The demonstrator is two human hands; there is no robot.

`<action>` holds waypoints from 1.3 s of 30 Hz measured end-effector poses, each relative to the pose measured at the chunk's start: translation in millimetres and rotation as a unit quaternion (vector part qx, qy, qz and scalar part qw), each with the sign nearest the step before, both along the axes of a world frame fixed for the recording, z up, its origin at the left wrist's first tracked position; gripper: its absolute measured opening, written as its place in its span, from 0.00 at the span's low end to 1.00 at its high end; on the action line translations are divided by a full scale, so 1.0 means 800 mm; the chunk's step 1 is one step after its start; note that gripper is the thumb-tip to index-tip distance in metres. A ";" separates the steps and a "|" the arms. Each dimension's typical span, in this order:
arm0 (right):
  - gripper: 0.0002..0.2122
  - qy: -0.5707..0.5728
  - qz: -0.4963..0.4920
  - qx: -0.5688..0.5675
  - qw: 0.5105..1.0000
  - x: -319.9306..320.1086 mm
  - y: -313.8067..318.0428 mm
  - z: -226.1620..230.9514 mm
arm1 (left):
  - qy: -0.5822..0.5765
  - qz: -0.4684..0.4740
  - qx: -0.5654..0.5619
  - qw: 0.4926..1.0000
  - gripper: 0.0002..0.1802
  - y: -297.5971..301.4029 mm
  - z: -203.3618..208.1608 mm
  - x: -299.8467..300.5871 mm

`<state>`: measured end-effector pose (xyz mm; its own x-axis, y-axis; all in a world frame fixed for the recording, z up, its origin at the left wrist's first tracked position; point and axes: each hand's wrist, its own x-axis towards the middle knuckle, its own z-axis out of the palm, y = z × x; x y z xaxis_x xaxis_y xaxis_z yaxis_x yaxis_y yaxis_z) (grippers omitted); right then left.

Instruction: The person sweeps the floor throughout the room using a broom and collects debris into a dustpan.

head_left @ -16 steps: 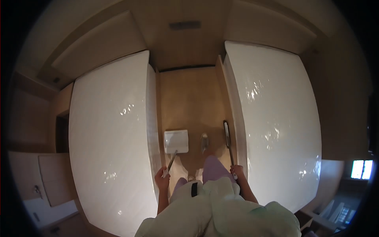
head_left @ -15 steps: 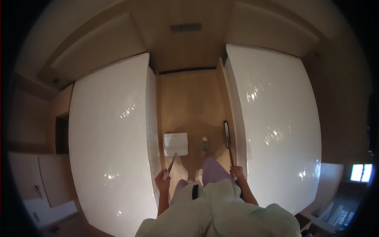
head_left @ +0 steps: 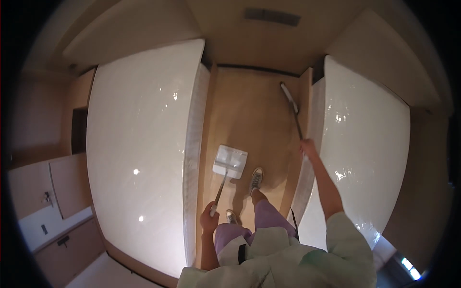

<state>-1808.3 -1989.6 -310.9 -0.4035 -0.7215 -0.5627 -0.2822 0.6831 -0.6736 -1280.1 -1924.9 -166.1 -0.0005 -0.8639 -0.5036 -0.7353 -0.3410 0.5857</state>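
Observation:
My left hand (head_left: 209, 219) is closed around the handle of a white long-handled dustpan (head_left: 229, 162), whose pan rests on the wooden floor in front of my feet. With my arm stretched forward, my right hand (head_left: 308, 148) grips the handle of a broom (head_left: 289, 98). Its narrow head lies far ahead, close to the base of the right bed near the far wall. The dustpan and the broom head are well apart. Any dust on the floor is too small to make out.
A plastic-covered white mattress (head_left: 139, 144) lies on the left, another mattress (head_left: 365, 144) on the right. Between them runs a narrow strip of wooden floor (head_left: 254, 110), ending at a wood panel. Cabinets (head_left: 67, 187) stand at the far left. My shoe (head_left: 257, 178) is beside the dustpan.
My right arm has reached forward, carrying the broom head toward the far end of the floor. I have stepped forward, and the dustpan has moved along with my left hand. The view has turned slightly.

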 end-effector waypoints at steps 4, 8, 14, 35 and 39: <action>0.10 0.027 -0.020 0.013 0.999 0.023 -0.104 -0.021 | -0.023 0.037 0.036 0.998 0.25 -0.007 -0.015 -0.010; 0.10 0.092 0.033 0.052 0.994 0.023 -0.173 -0.073 | -0.074 0.033 0.027 0.996 0.23 -0.030 -0.032 -0.037; 0.09 0.329 0.276 0.023 0.903 0.117 -0.172 -0.152 | -0.118 0.071 0.022 0.990 0.22 -0.066 -0.051 -0.026; 0.13 0.155 0.255 0.071 0.952 0.554 0.403 0.057 | -0.039 -0.048 -0.096 0.993 0.14 0.002 -0.038 0.041; 0.13 -0.088 -0.027 0.078 0.993 0.632 0.426 0.113 | 0.046 -0.155 -0.104 0.981 0.20 0.078 -0.095 0.107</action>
